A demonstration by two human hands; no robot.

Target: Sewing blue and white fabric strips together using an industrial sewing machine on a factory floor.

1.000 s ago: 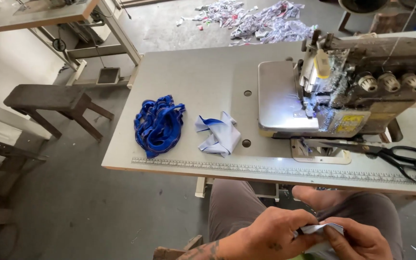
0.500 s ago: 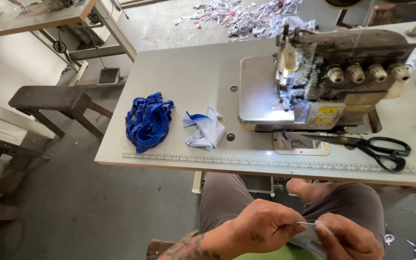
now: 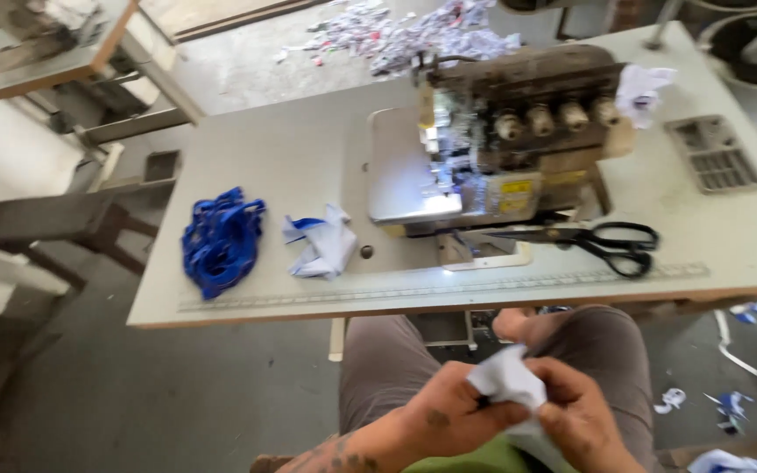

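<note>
Over my lap, my left hand (image 3: 444,412) and my right hand (image 3: 584,420) both pinch a small white piece of fabric (image 3: 508,378), held between them in front of the table edge. On the sewing table (image 3: 282,149) ahead stands an overlock sewing machine (image 3: 501,140) with its lamp lit. Left of it lie a small pile of white and blue fabric pieces (image 3: 319,245) and a heap of blue straps (image 3: 221,238). Neither hand touches the table.
Black scissors (image 3: 611,243) lie by the machine's front right. A grey tray (image 3: 713,154) sits at the table's right end. A ruler strip (image 3: 449,287) runs along the front edge. A dark bench (image 3: 45,219) stands left; fabric scraps (image 3: 413,31) litter the floor beyond.
The view has shifted so the table and machine sit further left and nearer. The white piece has come up higher between my hands and is more unfolded.
</note>
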